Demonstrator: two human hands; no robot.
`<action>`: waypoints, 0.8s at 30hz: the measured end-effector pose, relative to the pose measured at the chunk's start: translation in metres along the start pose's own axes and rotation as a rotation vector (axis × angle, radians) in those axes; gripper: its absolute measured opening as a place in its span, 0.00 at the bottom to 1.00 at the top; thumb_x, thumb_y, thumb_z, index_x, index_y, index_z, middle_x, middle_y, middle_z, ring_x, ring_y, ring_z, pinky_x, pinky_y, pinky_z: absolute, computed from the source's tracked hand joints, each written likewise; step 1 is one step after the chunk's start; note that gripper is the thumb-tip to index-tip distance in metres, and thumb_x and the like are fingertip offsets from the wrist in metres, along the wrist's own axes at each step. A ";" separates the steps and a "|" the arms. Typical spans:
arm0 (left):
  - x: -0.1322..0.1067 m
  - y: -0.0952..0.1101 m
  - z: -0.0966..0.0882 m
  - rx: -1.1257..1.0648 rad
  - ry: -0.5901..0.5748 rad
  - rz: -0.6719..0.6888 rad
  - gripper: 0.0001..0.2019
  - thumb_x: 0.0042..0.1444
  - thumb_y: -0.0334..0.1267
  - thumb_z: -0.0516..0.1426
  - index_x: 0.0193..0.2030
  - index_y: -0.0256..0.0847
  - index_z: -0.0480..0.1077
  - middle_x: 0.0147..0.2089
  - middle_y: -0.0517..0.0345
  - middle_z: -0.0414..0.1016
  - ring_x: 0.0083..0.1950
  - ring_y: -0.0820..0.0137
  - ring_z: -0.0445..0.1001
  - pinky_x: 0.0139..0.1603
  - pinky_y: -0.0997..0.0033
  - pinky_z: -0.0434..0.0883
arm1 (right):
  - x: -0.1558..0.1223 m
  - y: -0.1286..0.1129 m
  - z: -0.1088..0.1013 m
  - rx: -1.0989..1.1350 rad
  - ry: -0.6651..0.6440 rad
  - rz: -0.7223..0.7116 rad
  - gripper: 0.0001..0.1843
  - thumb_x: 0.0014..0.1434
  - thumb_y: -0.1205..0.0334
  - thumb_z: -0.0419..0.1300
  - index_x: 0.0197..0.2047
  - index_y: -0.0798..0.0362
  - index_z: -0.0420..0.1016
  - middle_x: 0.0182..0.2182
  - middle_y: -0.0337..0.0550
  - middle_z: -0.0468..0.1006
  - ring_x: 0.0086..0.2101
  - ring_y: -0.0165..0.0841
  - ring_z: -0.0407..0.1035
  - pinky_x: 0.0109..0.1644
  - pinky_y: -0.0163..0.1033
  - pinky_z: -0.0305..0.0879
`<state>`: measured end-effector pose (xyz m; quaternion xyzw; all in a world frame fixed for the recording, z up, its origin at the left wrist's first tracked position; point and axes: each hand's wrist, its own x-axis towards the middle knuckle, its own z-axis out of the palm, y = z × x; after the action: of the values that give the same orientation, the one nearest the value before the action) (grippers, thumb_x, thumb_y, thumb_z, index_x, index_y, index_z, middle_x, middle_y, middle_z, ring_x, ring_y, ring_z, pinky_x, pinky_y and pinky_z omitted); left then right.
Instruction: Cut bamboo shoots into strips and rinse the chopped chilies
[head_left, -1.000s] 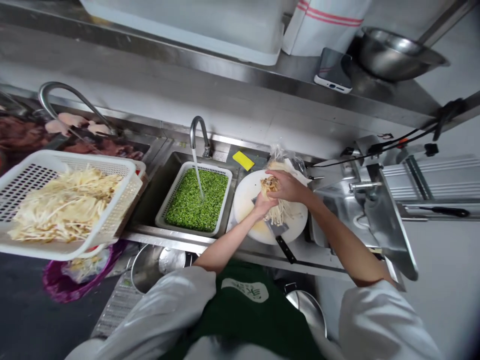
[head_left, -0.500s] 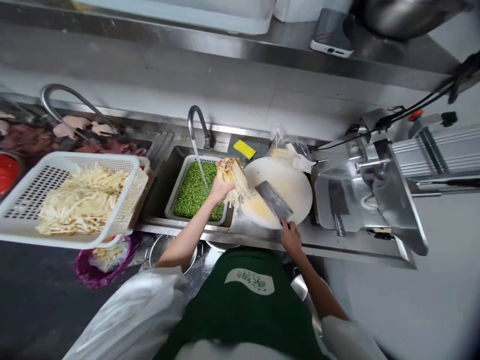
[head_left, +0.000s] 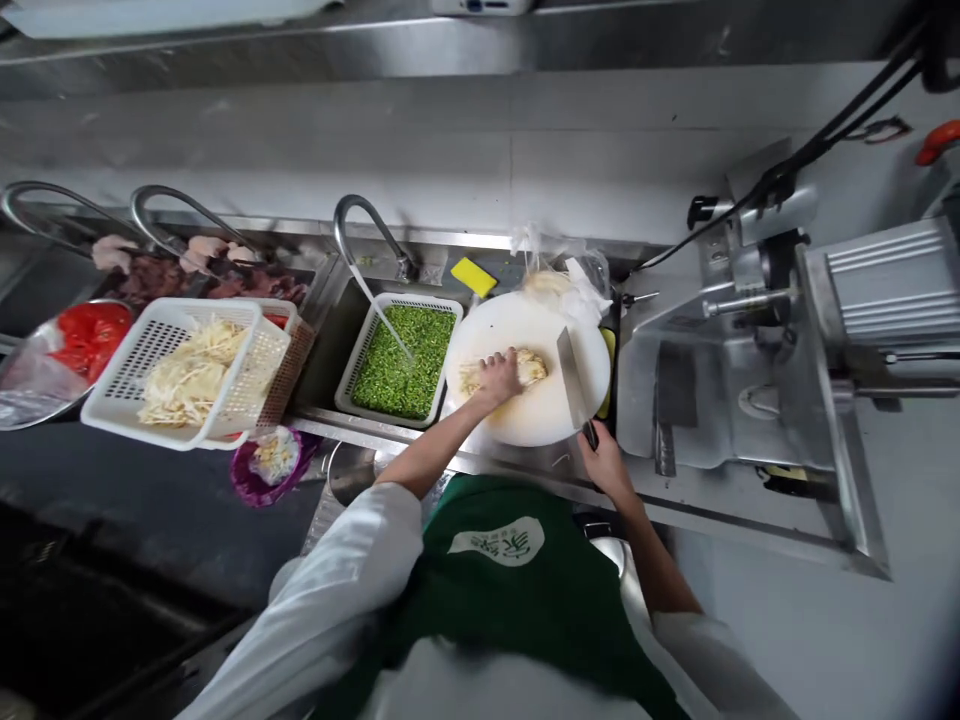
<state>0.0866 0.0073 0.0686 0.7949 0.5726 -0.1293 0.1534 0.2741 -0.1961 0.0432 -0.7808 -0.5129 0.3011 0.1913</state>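
My left hand (head_left: 496, 378) presses down on a bundle of pale enoki mushrooms (head_left: 529, 367) lying on the round white cutting board (head_left: 532, 420). My right hand (head_left: 606, 465) grips the black handle of a cleaver (head_left: 571, 377), whose blade stands edge-down on the board just right of the mushroom bundle. A clear plastic bag with more mushrooms (head_left: 555, 275) lies at the board's far edge.
A white basket of chopped greens (head_left: 401, 360) sits in the sink under a running tap (head_left: 371, 235). Left of it stands a white basket of separated mushrooms (head_left: 191, 375), a bowl of red pieces (head_left: 82, 340) and meat behind. A metal slicer (head_left: 750, 340) stands at right.
My left hand carried the mushroom bundle from over the sink back onto the board and laid it flat. The cleaver turned upright beside it. The camera view shifted downward.
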 end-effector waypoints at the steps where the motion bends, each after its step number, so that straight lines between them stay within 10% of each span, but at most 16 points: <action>1: 0.003 0.016 0.007 0.014 -0.019 0.010 0.54 0.54 0.48 0.72 0.82 0.33 0.52 0.71 0.25 0.69 0.71 0.41 0.71 0.74 0.45 0.62 | 0.001 0.000 -0.002 0.012 -0.023 0.026 0.23 0.71 0.55 0.51 0.63 0.53 0.74 0.49 0.56 0.85 0.48 0.47 0.80 0.51 0.46 0.76; 5: 0.016 0.017 0.007 -0.073 -0.144 0.063 0.68 0.53 0.64 0.70 0.87 0.39 0.35 0.84 0.26 0.47 0.81 0.34 0.54 0.77 0.39 0.56 | 0.005 -0.004 -0.004 0.054 -0.137 0.011 0.25 0.71 0.56 0.52 0.66 0.55 0.73 0.54 0.58 0.84 0.52 0.48 0.80 0.55 0.46 0.74; 13: 0.044 -0.062 -0.004 -0.192 -0.218 0.159 0.35 0.75 0.55 0.45 0.83 0.45 0.52 0.85 0.42 0.51 0.84 0.51 0.50 0.79 0.38 0.56 | 0.016 -0.003 -0.005 -0.030 -0.119 -0.028 0.23 0.73 0.56 0.50 0.64 0.56 0.73 0.50 0.58 0.85 0.47 0.48 0.79 0.47 0.43 0.71; 18: 0.018 -0.036 0.016 -0.218 -0.156 0.145 0.44 0.73 0.66 0.45 0.86 0.42 0.44 0.84 0.36 0.54 0.83 0.46 0.54 0.79 0.34 0.53 | 0.033 -0.030 -0.011 -0.285 -0.201 0.025 0.19 0.74 0.62 0.50 0.61 0.57 0.73 0.43 0.57 0.85 0.41 0.45 0.80 0.43 0.41 0.66; 24: -0.020 0.001 0.043 -0.034 -0.026 0.030 0.72 0.52 0.73 0.66 0.87 0.32 0.33 0.87 0.27 0.34 0.86 0.28 0.34 0.79 0.23 0.47 | 0.052 -0.064 -0.021 -0.474 -0.247 0.042 0.21 0.80 0.62 0.42 0.60 0.60 0.73 0.44 0.64 0.85 0.44 0.48 0.83 0.46 0.44 0.68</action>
<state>0.0799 -0.0275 0.0369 0.7989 0.5608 -0.1274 0.1763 0.2594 -0.1224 0.0837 -0.7717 -0.5722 0.2692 -0.0673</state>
